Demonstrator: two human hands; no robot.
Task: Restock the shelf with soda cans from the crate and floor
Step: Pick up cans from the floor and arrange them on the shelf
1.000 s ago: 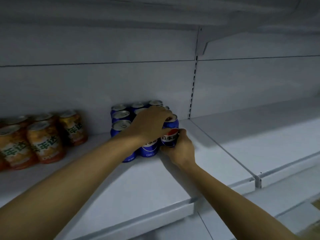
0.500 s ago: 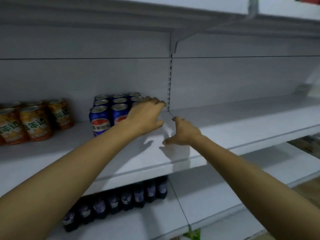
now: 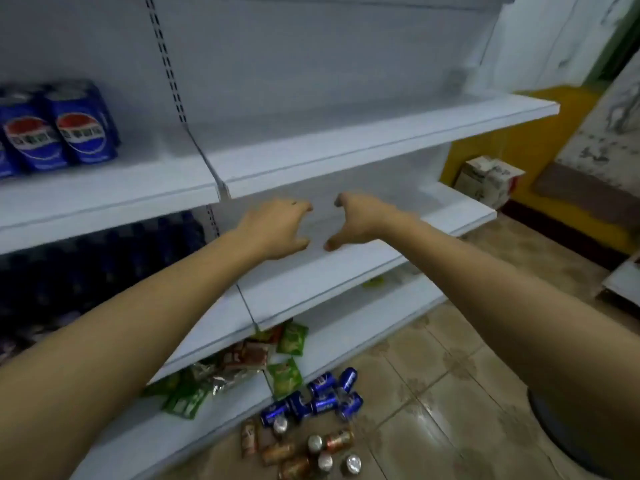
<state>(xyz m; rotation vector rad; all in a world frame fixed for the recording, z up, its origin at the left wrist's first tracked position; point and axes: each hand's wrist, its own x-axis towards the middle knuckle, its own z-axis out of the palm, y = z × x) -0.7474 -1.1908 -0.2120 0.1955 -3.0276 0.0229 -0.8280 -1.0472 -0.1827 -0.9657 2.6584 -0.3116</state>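
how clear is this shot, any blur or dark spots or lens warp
Head view: motion blur smears the blue cans on the upper shelf, label text unreadable. Head view: light is dim and bluish, the dark bottles at lower left nearly lost in shadow. Head view: wide-angle lens slants the shelf edges; the floor cans look soft.

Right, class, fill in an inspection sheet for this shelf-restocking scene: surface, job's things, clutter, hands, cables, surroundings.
Surface: white shelf, its right section bare.
Job's things: blue cans upright at the upper shelf's left end; fallen blue cans lying on the floor; brown cans next to them, some upright, some lying.
Clutter: green snack packets scattered on the bottom shelf.
Hands: left hand and right hand held out in front of the shelves, fingers loosely curled, holding nothing.
Cables: nothing seen.
Surroundings: tiled floor; cardboard box by a yellow wall.
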